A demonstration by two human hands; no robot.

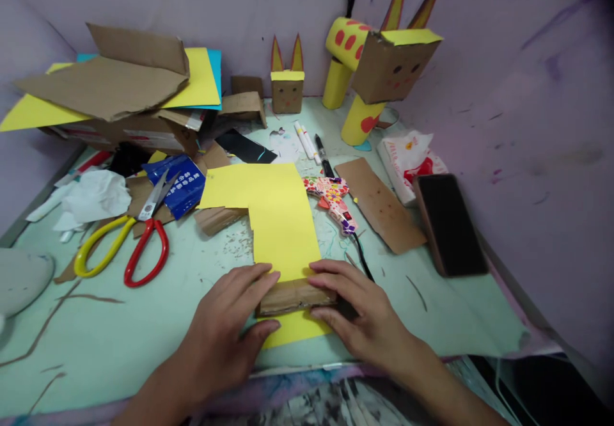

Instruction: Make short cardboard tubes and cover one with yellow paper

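A flattened roll or strip of brown cardboard (297, 296) lies across the lower part of a yellow paper sheet (285, 228), near the table's front edge. My left hand (230, 317) grips the strip's left end, fingers on top and thumb at the near side. At its right end my right hand (362, 307) holds it the same way. The yellow sheet has a wider upper part reaching left, and another cardboard piece (220, 219) shows under that part. Just beyond the sheet's right side lies a floral-patterned glue gun (330, 197) with a black cord.
Scissors (148, 208) with yellow and red handles lie at left, beside crumpled tissue (96, 196) and a blue packet (177, 183). A phone (451, 224), a tissue pack (407, 164) and a flat cardboard piece (381, 205) are at right. A cardboard giraffe-like figure (362, 61) stands behind.
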